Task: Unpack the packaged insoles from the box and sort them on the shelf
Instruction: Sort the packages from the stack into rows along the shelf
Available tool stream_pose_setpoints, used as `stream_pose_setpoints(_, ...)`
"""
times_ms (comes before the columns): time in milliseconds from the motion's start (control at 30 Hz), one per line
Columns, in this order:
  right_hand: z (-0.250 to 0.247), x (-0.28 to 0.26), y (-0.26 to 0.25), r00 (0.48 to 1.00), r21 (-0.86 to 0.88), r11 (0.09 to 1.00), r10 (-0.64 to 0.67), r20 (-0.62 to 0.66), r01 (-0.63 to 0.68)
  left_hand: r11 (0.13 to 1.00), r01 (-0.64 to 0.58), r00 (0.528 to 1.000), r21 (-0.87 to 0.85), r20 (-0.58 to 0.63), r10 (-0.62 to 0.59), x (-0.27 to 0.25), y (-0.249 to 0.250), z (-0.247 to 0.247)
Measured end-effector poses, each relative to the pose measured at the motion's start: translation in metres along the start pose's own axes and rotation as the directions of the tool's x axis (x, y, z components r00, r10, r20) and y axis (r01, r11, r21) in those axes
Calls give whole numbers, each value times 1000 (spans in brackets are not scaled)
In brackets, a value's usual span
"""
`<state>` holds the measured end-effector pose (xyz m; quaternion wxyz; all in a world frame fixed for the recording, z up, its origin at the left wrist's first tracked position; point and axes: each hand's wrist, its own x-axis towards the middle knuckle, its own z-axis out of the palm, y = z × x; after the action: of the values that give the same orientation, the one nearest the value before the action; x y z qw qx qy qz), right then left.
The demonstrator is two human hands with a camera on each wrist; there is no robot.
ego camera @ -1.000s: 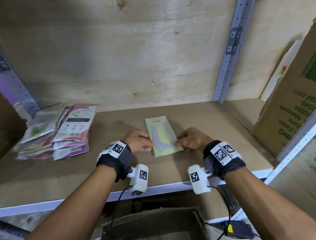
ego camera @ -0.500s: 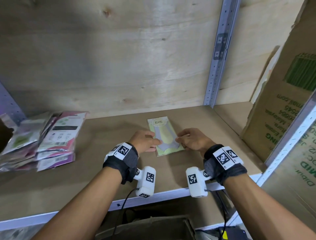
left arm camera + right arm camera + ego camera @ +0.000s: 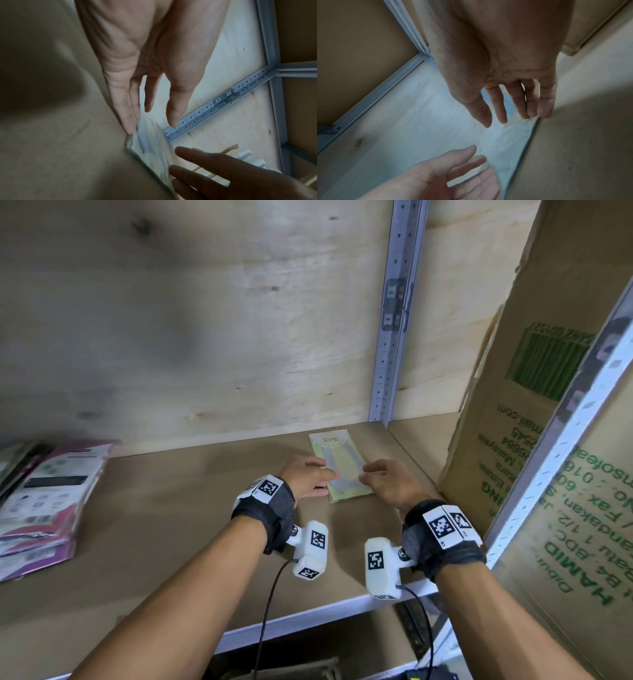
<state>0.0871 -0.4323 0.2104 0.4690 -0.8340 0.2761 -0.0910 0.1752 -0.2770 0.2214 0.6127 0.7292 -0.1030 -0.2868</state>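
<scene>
Wide brown fibreboard shelf (image 3: 164,529) with a white metal front rail, backed by a pale plywood panel (image 3: 205,320) and a grey perforated steel upright (image 3: 390,337) at the rear right. Tall brown cardboard box (image 3: 534,405) with green upside-down print standing on the shelf at the right, partly behind a white slanted frame post (image 3: 565,446). Messy stack of pink, purple and white insole packets (image 3: 41,505) lying at the far left of the shelf, well apart from the hands. Flat pale-green packaged insole pair (image 3: 339,467) marked "ENE", clear-fronted, lying flat on the shelf towards the back, near the foot of the upright, long side running front to back. Left hand (image 3: 305,479) at the packet's left edge, fingers straight and close together, fingertips (image 3: 130,125) touching that edge at the board, thumb held free above; nothing pinched. Right hand (image 3: 387,481) at the packet's right edge, fingers loosely extended and slightly spread, fingertips (image 3: 544,111) down at the edge of the wrapper; actual contact cannot be told for sure, no grip visible. Black wrist straps carrying white camera blocks with square black-and-white markers on both forearms, a thin black cable trailing from each.
</scene>
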Motion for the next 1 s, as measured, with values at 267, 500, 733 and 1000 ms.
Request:
stream_pose_setpoints(267, -13, 8, 6, 1000, -31, 999, -8, -8, 7, 1000, -3, 1000, -6, -2, 3, 21, 7, 22)
stream_pose_setpoints(500, -19, 4, 3, 999, -65, 997, -36, -40, 34, 999, -36, 998, 1, -46, 36, 20, 1, 10)
stream_pose_setpoints(733, 4, -26, -31, 988, 20, 990, -141, 68, 139, 992, -102, 986, 73, -126, 111, -40, -14, -70)
stream_pose_setpoints(1000, 75, -77, -78, 903, 187, 963, -249, 351, 193, 992, -121, 927, 21, -355, 121, -123, -31, -169)
